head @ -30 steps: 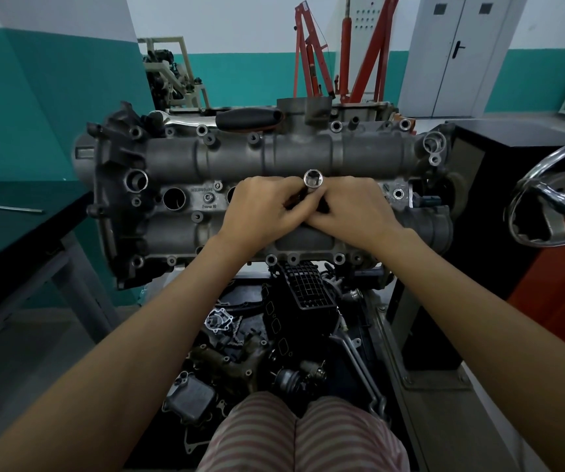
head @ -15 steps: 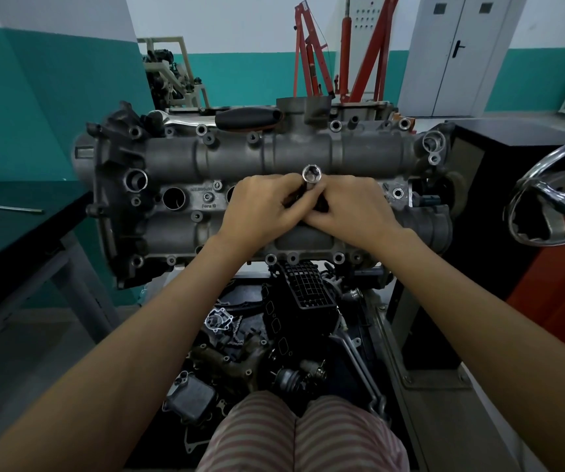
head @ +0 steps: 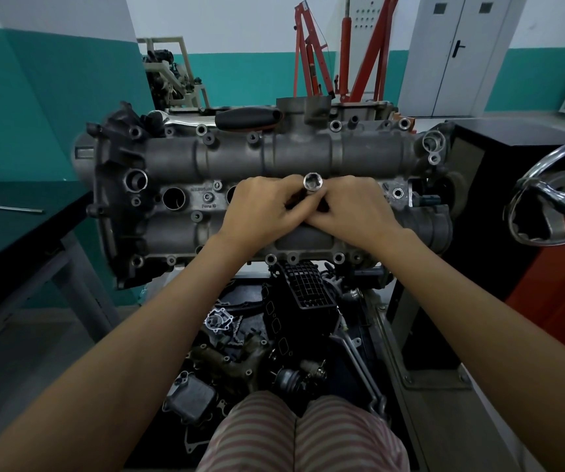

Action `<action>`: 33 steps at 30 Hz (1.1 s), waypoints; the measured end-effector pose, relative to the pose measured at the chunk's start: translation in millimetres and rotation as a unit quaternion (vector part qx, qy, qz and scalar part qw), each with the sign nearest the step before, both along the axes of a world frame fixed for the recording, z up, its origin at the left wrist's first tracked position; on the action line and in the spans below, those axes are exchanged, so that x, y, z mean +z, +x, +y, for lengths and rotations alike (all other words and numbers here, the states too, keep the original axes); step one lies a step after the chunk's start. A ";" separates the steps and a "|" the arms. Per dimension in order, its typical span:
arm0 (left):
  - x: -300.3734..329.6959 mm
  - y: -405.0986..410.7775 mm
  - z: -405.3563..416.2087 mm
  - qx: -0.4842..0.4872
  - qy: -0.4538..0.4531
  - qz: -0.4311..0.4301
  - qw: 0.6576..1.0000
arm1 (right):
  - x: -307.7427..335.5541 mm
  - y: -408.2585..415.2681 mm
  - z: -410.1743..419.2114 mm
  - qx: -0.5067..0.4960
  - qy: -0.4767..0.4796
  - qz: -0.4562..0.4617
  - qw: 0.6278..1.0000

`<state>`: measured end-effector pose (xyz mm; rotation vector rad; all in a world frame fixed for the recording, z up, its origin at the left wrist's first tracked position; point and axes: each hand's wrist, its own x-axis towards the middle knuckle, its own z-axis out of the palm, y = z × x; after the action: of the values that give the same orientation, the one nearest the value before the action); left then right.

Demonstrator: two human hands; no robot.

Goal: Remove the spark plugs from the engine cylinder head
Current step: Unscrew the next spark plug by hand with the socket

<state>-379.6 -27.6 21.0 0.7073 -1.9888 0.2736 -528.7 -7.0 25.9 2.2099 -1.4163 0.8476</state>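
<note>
The grey engine cylinder head [head: 267,158] lies across the stand in front of me. A shiny spark plug socket [head: 313,181] stands upright over a plug well near the middle. My left hand [head: 260,212] and my right hand [head: 356,209] meet around the socket, fingers curled on its shaft from both sides. Its hollow top end shows above my fingers. An open plug well [head: 173,198] sits to the left, and another is partly hidden behind my left hand. No spark plug is visible.
A black-handled tool [head: 248,118] lies on the head's far edge. A dark table [head: 8,226] stands left, a chrome handwheel [head: 553,206] right. Loose engine parts [head: 274,335] fill the tray below the head. A red engine hoist [head: 339,49] stands behind.
The socket's top has shifted very slightly between my fingers; both hands stay in the same place around it.
</note>
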 end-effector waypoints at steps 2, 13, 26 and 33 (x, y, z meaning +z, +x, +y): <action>0.0 0.2 0.8 0.000 -0.001 -0.006 1.000 | 0.0 -0.5 0.6 0.000 0.006 -0.010 1.000; 1.1 -0.6 1.6 -0.004 -0.002 -0.001 1.000 | 0.5 -0.2 -0.9 -0.005 0.009 0.002 1.000; 1.2 -0.6 3.7 -0.010 0.001 -0.012 1.000 | -1.1 1.1 -0.6 -0.004 -0.001 0.012 1.000; -0.7 -0.4 0.9 0.004 -0.017 -0.013 1.000 | -1.1 -0.6 0.5 -0.005 -0.006 0.007 1.000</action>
<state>-379.9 -26.7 20.3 0.6944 -2.0015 0.3215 -529.3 -6.5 24.8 2.1940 -1.4118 0.8337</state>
